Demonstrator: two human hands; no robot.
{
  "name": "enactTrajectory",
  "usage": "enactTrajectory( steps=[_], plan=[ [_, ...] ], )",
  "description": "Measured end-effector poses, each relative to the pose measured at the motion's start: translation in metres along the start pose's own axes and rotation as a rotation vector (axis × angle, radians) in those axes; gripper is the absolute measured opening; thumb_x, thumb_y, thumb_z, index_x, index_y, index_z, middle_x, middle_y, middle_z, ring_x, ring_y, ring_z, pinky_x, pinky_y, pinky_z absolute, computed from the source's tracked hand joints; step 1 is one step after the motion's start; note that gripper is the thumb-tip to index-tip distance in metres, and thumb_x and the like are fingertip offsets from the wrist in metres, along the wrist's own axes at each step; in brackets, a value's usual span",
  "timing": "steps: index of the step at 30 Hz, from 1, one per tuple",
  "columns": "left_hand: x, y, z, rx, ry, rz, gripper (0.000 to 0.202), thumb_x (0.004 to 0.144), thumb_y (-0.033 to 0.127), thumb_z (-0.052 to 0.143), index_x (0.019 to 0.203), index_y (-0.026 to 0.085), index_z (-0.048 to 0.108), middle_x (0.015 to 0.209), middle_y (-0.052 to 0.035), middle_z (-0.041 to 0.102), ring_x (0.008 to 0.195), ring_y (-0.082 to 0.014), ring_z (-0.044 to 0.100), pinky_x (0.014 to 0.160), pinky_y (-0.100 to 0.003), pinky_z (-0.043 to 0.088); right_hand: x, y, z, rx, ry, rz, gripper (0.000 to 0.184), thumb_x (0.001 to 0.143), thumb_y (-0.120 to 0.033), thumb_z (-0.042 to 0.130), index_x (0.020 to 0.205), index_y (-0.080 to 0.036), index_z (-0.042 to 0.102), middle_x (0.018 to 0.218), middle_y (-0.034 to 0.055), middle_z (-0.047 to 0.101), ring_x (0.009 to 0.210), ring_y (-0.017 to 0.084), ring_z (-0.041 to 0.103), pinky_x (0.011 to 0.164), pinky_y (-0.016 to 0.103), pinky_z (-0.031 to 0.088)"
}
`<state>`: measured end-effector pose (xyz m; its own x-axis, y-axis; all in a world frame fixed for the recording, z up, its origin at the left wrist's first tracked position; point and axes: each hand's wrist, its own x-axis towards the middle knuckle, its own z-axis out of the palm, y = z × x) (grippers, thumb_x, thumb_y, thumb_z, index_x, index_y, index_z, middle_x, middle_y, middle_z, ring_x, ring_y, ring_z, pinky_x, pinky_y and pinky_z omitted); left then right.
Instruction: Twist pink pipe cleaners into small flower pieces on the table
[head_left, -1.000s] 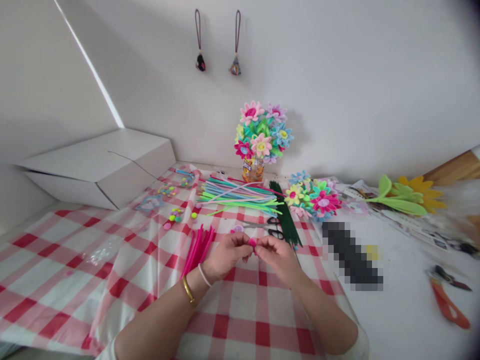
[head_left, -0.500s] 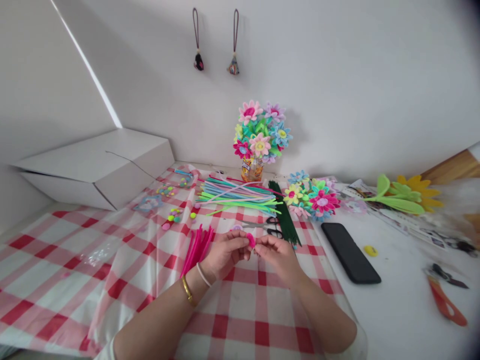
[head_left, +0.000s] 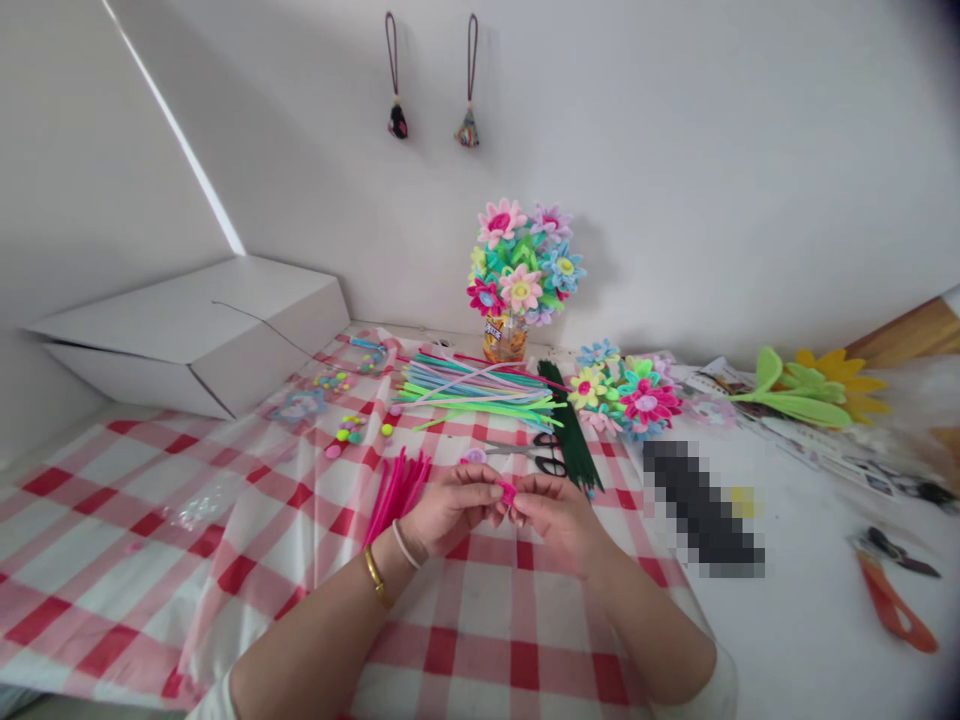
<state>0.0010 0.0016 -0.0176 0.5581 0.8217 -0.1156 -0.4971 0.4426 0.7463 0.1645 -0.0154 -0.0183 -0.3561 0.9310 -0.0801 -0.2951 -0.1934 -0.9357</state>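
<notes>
Between my fingertips is a small coiled piece of hot-pink pipe cleaner (head_left: pixel 508 492), mostly covered by the fingers. My left hand (head_left: pixel 457 505) pinches it from the left, and my right hand (head_left: pixel 553 510) pinches its right side. Both hands hover above the checked cloth, with fingertips almost meeting. Beside my left hand lies a bundle of hot-pink pipe cleaners (head_left: pixel 394 492). Just beyond the hands are black-handled scissors (head_left: pixel 551 464) and a small lilac disc (head_left: pixel 473 456). Farther back lies a pile of multicoloured pipe cleaners (head_left: pixel 472 392), with dark green stems (head_left: pixel 568 425) to its right.
A jar of fuzzy flowers (head_left: pixel 504 338) stands against the wall, with more flowers (head_left: pixel 630 395) lying to its right. Pompoms (head_left: pixel 349 432) are scattered at left near a white box (head_left: pixel 202 320). A pixelated dark object (head_left: pixel 701 510) and an orange-handled tool (head_left: pixel 892 600) lie at right.
My right fingers have moved in closer to the left ones and now grip the pink piece, covering more of it. The dark phone at right is now pixelated.
</notes>
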Motion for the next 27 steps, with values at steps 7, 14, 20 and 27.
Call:
enactTrajectory(
  steps=[7, 14, 20, 27],
  plan=[
    [-0.0023, 0.003, -0.0014, 0.02, 0.01, 0.002, 0.008, 0.064, 0.011, 0.067, 0.071, 0.01, 0.065, 0.062, -0.0053, 0.065, 0.052, -0.0117, 0.056, 0.051, -0.023, 0.038, -0.0005, -0.0032, 0.0004, 0.002, -0.006, 0.037, 0.006, 0.068, -0.021, 0.067, 0.068, -0.015, 0.066, 0.063, 0.0007, 0.061, 0.056, 0.01, 0.048, 0.059, 0.026, 0.037],
    [-0.0002, 0.0022, -0.0027, 0.077, 0.057, 0.015, 0.01, 0.066, 0.018, 0.068, 0.07, 0.01, 0.064, 0.064, -0.005, 0.064, 0.053, -0.0117, 0.056, 0.051, -0.024, 0.039, -0.0008, -0.0089, 0.0009, -0.173, 0.07, 0.054, 0.007, 0.067, -0.023, 0.067, 0.069, -0.016, 0.066, 0.061, -0.0009, 0.059, 0.056, 0.009, 0.048, 0.057, 0.024, 0.038],
    [0.0028, 0.0012, -0.0028, 0.097, 0.135, 0.032, 0.016, 0.065, 0.024, 0.071, 0.068, 0.011, 0.063, 0.063, -0.0036, 0.063, 0.053, -0.0089, 0.053, 0.051, -0.021, 0.038, 0.0013, -0.0055, -0.0013, -0.118, 0.101, 0.043, 0.013, 0.065, -0.025, 0.071, 0.073, -0.016, 0.066, 0.067, 0.0, 0.061, 0.061, 0.011, 0.053, 0.062, 0.026, 0.042],
    [0.0049, -0.0022, -0.0029, 0.131, 0.195, 0.049, 0.022, 0.067, 0.03, 0.07, 0.068, 0.01, 0.061, 0.056, -0.0004, 0.056, 0.047, -0.0055, 0.047, 0.047, -0.019, 0.032, -0.0024, -0.0049, 0.0026, -0.596, 0.244, -0.274, 0.018, 0.073, -0.03, 0.064, 0.088, -0.021, 0.064, 0.085, 0.0045, 0.065, 0.077, 0.018, 0.059, 0.071, 0.031, 0.047]
  ],
)
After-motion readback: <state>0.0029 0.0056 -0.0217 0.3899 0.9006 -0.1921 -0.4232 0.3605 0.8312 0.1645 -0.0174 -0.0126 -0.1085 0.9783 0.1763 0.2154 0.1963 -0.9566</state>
